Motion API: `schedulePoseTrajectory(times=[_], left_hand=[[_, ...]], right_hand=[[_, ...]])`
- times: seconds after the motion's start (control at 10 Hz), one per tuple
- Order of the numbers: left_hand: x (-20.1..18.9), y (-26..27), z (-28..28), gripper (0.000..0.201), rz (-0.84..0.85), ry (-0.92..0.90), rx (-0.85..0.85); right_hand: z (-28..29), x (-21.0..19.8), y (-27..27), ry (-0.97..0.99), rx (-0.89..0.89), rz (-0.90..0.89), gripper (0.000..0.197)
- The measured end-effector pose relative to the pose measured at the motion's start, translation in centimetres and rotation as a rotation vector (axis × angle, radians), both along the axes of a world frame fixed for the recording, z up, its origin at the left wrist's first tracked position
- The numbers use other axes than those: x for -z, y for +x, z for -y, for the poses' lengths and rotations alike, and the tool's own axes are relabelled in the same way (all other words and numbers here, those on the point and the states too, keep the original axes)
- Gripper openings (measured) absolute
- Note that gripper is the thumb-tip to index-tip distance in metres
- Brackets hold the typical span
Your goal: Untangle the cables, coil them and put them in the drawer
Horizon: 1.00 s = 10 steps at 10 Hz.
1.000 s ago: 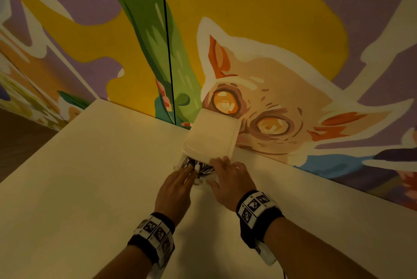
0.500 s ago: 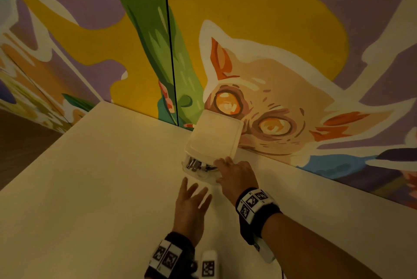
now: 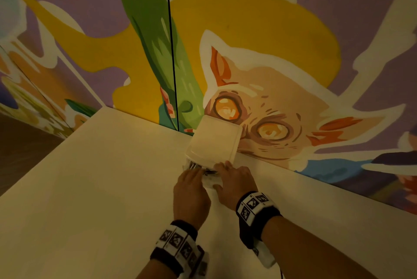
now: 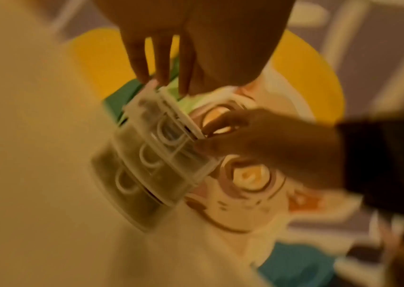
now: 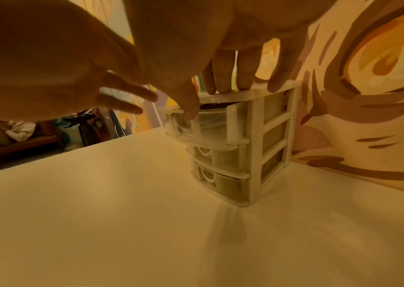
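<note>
A small white three-drawer unit (image 3: 214, 141) stands on the table against the painted wall. Its top drawer (image 5: 211, 124) is pulled partly out, and dark coiled cables (image 3: 195, 166) show inside it. My left hand (image 3: 190, 185) reaches the drawer's front with straight fingers (image 4: 158, 64) whose tips touch its upper edge. My right hand (image 3: 234, 179) rests on the unit's top; its fingers (image 5: 230, 77) lie over the front edge and its thumb (image 5: 188, 108) presses on the drawer's front. The two lower drawers (image 5: 220, 170) are pushed in.
The cream table (image 3: 101, 188) stretches wide to the left and toward me. The mural wall (image 3: 293, 75) stands right behind the unit. In the right wrist view a couch (image 5: 16, 139) and dark furniture stand beyond the table's far edge.
Half a second ago my left hand had drawn back from the drawer with fingers spread; it has come forward again to the drawer's front. My right hand has stayed on the unit.
</note>
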<state>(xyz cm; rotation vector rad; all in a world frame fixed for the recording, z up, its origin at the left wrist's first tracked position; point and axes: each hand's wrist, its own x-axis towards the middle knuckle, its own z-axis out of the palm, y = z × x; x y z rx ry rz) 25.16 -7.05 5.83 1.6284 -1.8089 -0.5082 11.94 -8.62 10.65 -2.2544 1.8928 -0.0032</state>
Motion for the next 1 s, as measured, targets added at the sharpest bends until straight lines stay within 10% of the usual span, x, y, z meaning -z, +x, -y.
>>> schedulePoseTrajectory(times=[0.1,0.3,0.4,0.5,0.6,0.8,1.0], left_hand=[[-0.1,-0.3,0.3,0.066,0.373,0.187,0.153],[0.4,0.3,0.5,0.056,0.129,-0.01,0.196],[0.5,0.5,-0.8,0.046,-0.399,0.159,-0.201],[-0.9,0.0,-1.1,0.068,-1.293,0.668,-0.351],[-2.3,-0.6,0.5,0.08,-1.577,0.752,-0.297],[-2.7,-0.3,2.9,0.081,-1.465,0.807,-0.253],[-2.1,1.0,0.8,0.027,-0.97,0.805,-0.296]], right_hand=[[0.1,-0.1,0.1,-0.001,-0.003,0.0,0.047],[0.1,-0.3,0.0,0.022,0.005,0.008,0.048],[0.2,-0.1,-0.2,0.059,0.007,0.017,0.051],[0.2,0.0,-0.2,0.058,0.021,0.033,0.051],[0.1,-0.3,0.0,0.039,0.015,0.031,0.05],[0.1,-1.0,0.0,0.092,0.002,0.044,0.049],[-1.9,-1.6,-2.2,0.167,0.091,0.3,0.044]])
